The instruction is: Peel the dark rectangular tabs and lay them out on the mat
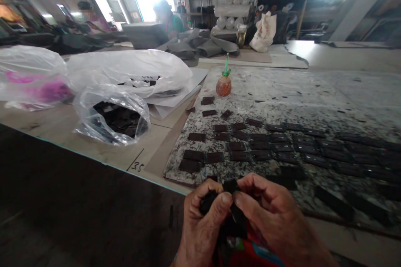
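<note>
Left hand (203,221) and right hand (272,217) pinching small dark pieces (230,208) together, rows of dark strips (275,146) on speckled bench (313,91), clear bag (112,119) of pieces, orange bottle (223,84) behind

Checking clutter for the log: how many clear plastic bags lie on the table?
3: the pink-filled bag far left, the large bag beside it, the small bag in front of that.

A clear bag (112,112) is lying open beside a bigger bag (125,69); a bottle (223,85) is standing on the slab (282,87); a person (166,18) is sitting far behind.
</note>
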`<move>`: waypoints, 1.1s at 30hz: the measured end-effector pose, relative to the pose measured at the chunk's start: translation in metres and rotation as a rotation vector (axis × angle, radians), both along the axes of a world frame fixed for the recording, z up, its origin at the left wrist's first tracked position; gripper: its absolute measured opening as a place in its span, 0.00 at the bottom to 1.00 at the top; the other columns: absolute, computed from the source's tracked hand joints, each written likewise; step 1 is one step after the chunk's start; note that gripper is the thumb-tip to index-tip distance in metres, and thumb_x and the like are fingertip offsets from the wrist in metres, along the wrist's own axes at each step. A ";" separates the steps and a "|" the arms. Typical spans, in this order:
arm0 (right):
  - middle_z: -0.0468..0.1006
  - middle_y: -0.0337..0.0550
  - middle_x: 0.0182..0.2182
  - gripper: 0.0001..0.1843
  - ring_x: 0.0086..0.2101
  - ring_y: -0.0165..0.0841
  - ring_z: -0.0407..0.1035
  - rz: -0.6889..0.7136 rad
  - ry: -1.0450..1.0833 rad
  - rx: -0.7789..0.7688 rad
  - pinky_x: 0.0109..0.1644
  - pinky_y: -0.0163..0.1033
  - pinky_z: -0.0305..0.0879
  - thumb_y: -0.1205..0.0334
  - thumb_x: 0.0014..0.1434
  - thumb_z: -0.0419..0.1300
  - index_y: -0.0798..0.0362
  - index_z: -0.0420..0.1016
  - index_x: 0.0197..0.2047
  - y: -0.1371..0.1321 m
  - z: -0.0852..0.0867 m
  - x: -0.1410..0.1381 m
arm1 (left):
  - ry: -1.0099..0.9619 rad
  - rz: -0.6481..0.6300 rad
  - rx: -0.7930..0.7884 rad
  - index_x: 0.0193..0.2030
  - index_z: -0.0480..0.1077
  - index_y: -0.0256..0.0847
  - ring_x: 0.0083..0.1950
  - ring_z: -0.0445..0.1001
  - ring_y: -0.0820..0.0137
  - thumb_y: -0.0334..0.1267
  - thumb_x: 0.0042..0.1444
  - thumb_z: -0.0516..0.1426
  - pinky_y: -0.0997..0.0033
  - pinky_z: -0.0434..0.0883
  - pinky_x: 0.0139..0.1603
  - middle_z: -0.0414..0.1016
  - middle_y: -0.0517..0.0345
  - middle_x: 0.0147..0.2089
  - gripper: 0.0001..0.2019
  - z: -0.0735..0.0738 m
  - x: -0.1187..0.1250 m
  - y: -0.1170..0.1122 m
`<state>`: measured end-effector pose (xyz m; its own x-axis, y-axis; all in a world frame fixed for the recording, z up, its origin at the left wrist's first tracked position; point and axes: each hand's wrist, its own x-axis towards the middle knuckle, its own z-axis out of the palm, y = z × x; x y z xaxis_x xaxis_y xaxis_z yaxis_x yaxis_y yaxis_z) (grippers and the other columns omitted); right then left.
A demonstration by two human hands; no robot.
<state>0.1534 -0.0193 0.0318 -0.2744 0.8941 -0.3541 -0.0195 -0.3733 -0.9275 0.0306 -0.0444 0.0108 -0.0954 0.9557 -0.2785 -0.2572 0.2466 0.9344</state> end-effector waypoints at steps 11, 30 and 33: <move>0.62 0.30 0.19 0.16 0.19 0.22 0.53 0.099 -0.004 0.035 0.22 0.28 0.53 0.50 0.50 0.65 0.54 0.69 0.30 0.009 -0.006 0.013 | 0.050 -0.109 -0.049 0.23 0.63 0.41 0.20 0.60 0.76 0.52 0.47 0.63 0.79 0.61 0.20 0.61 0.65 0.20 0.19 -0.002 0.001 0.000; 0.69 0.30 0.18 0.16 0.14 0.21 0.58 0.057 0.024 -0.090 0.18 0.28 0.56 0.51 0.47 0.66 0.53 0.69 0.32 0.009 -0.011 0.010 | 0.232 -0.272 0.001 0.25 0.66 0.39 0.24 0.62 0.75 0.46 0.55 0.57 0.78 0.61 0.25 0.66 0.62 0.23 0.14 0.000 -0.005 -0.004; 0.64 0.29 0.15 0.12 0.15 0.20 0.56 0.081 -0.042 -0.034 0.18 0.26 0.53 0.54 0.52 0.63 0.53 0.69 0.27 0.004 -0.006 0.013 | 0.252 -0.243 0.020 0.24 0.67 0.39 0.24 0.61 0.74 0.45 0.55 0.56 0.77 0.60 0.24 0.66 0.62 0.23 0.14 0.006 -0.001 -0.007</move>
